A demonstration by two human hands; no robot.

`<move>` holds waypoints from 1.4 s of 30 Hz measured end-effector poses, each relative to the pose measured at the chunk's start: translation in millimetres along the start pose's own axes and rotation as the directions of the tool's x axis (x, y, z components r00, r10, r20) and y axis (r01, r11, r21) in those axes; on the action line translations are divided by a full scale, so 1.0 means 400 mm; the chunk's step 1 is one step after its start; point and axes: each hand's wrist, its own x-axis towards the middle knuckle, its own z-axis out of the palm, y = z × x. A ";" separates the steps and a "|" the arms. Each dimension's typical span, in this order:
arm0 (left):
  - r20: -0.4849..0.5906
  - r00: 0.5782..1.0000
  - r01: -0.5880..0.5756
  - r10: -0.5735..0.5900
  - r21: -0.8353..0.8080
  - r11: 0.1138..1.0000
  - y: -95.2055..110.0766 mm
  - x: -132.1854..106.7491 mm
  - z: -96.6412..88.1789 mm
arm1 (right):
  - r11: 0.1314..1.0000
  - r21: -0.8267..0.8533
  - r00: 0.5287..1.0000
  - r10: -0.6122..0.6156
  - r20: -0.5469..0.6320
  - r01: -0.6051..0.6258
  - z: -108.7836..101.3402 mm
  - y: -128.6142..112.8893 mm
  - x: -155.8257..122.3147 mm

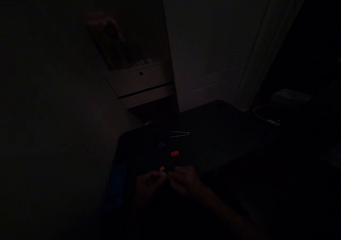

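The scene is very dark. My left hand [146, 186] and my right hand [188, 182] meet over the near part of a dark table [226, 137]. Their fingertips pinch together on a tiny pale piece [163, 174], too small to name. A small orange piece [162, 168] sits just above the fingertips. Another orange piece [174, 153] lies on the table a little farther away. Thin metal tweezers [180, 134] lie beyond it.
A white door [213, 48] stands behind the table. A pale drawer unit [144, 83] is to its left. A white cable [266, 116] lies at the right, near a box [291, 97]. Something blue [117, 186] hangs at the table's left edge.
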 end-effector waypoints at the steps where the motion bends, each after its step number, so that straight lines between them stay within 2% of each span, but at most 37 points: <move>1: -0.002 1.000 0.002 -0.002 -0.009 1.000 -0.002 0.000 0.001 | 1.000 -0.008 1.000 0.005 0.001 -0.005 0.000 0.000 0.000; 13: -0.012 1.000 -0.028 0.028 -0.040 0.999 -0.013 0.004 -0.010 | 0.998 -0.019 0.998 0.056 0.009 -0.056 -0.006 -0.010 0.003; 18: -0.046 0.999 -0.017 0.014 -0.054 0.998 -0.021 0.003 -0.007 | 0.997 0.001 0.993 0.083 -0.082 -0.084 0.000 -0.011 0.003; 21: -0.067 0.998 0.011 -0.016 -0.077 0.997 -0.022 0.002 -0.009 | 0.991 0.012 0.987 0.135 -0.084 -0.134 0.000 -0.012 0.002; 28: -0.079 0.997 0.009 -0.017 -0.107 0.994 -0.011 -0.001 -0.003 | 0.996 0.046 0.995 0.082 -0.055 -0.080 -0.006 -0.016 0.006; 38: -0.149 0.989 -0.004 0.000 -0.029 1.000 -0.021 0.004 -0.002 | 0.994 0.060 0.995 0.097 -0.036 -0.095 0.007 -0.008 0.003; 42: -0.129 0.991 -0.037 0.040 0.023 0.999 -0.016 0.002 -0.006 | 0.985 0.043 0.985 0.170 -0.040 -0.168 0.012 -0.007 0.008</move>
